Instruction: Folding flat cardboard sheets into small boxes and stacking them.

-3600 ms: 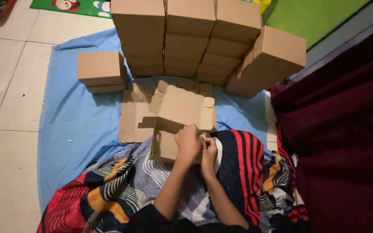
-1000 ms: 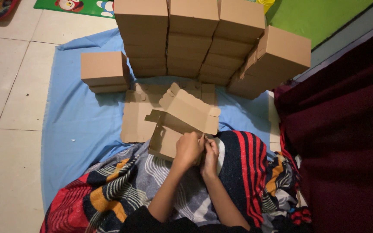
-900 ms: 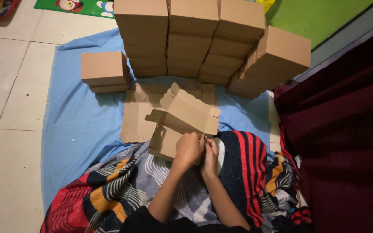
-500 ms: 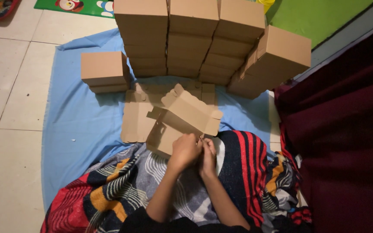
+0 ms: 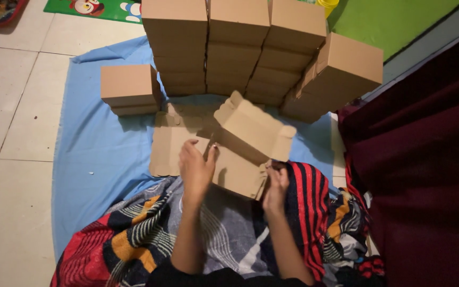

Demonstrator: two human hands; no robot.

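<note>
Half-folded cardboard box (image 5: 245,146) rests over lap, between both hands, lid flap raised and tilted away. Left hand (image 5: 196,169) grips box's left edge, fingers curled on cardboard. Right hand (image 5: 276,187) pinches lower right corner. Flat cardboard blanks (image 5: 173,141) lie beneath on blue cloth (image 5: 96,154). Stacked finished boxes (image 5: 240,48) stand beyond, well apart. Patterned blanket (image 5: 150,234) covers legs.

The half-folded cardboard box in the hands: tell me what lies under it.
Under the half-folded box lie flat cardboard blanks on the blue sheet; their number is hidden. Left hand and right hand grip its near edge.
</note>
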